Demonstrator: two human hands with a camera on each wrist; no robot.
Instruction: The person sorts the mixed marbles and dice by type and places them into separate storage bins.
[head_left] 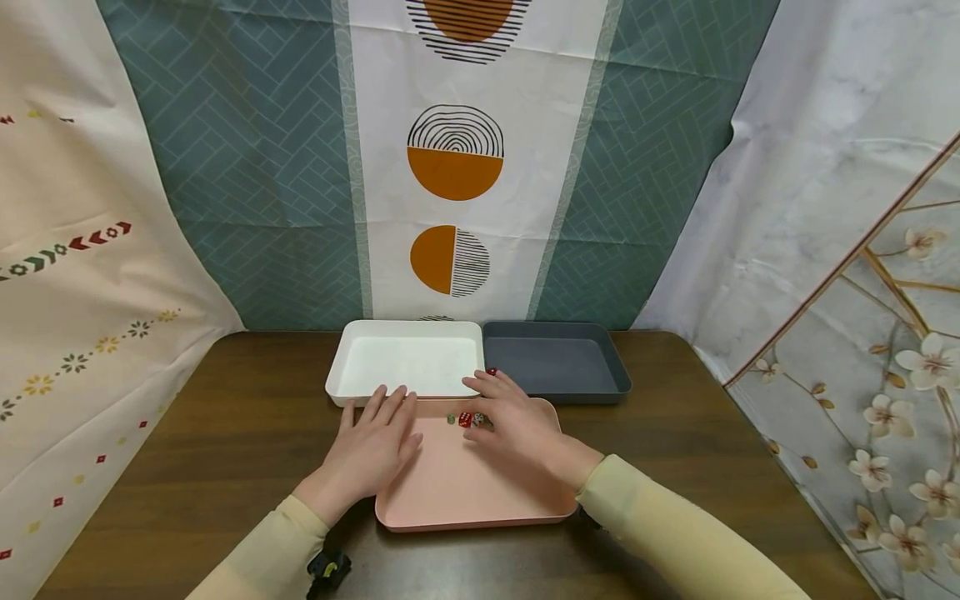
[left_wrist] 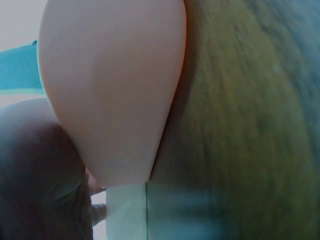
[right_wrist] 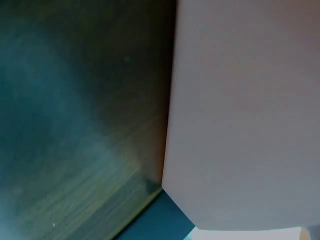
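A pink tray lies in the middle of the table. My left hand is at its left edge with fingers spread and straight, the fingertips by the white tray's front rim. Over the pink tray's right half is my right hand, fingers loosely bent. Near its thumb and fingers, at the pink tray's far side, are a small green die, a red die and a dark speckled die. Another dark red die shows just beyond the right fingers; whether they touch it I cannot tell.
Behind the pink tray stand a white tray and, to its right, a dark grey tray, side by side. All rest on a brown wooden table. Patterned cloths hang at the back and both sides.
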